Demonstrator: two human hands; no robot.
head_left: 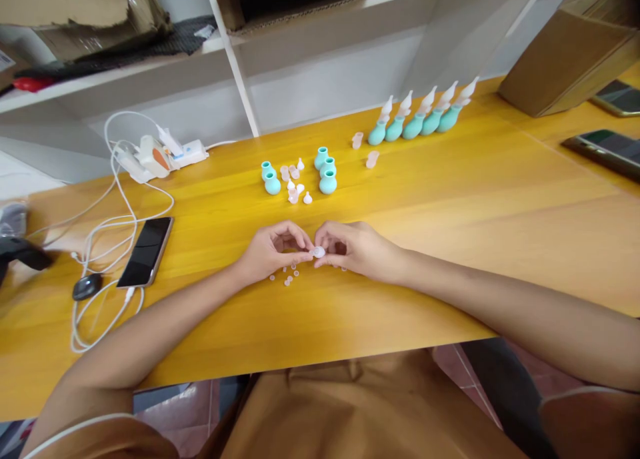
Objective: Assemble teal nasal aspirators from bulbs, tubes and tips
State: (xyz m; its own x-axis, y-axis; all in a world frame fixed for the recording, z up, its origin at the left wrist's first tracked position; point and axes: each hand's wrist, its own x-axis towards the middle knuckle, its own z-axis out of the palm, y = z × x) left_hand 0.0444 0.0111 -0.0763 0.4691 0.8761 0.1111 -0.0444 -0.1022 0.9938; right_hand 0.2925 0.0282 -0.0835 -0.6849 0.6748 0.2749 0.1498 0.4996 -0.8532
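Observation:
My left hand (276,251) and my right hand (353,247) meet over the table's middle. Their fingertips pinch a small translucent plastic piece (319,252) from either side; its exact shape is too small to make out. Several tiny clear rings (289,280) lie just below my left hand. Beyond my hands are two teal squeeze bulbs (272,183) on the left and three more teal bulbs (328,182) on the right. Between these groups lie small white nozzle tips (307,198) and clear connector pieces (293,196).
Several teal bulbs with white tips fitted (413,124) stand in a row at the back right, near two loose clear connectors (371,159). On the left are a phone (146,251), white cables and a power strip (187,152). A cardboard box (565,59) and another phone (607,151) occupy the right.

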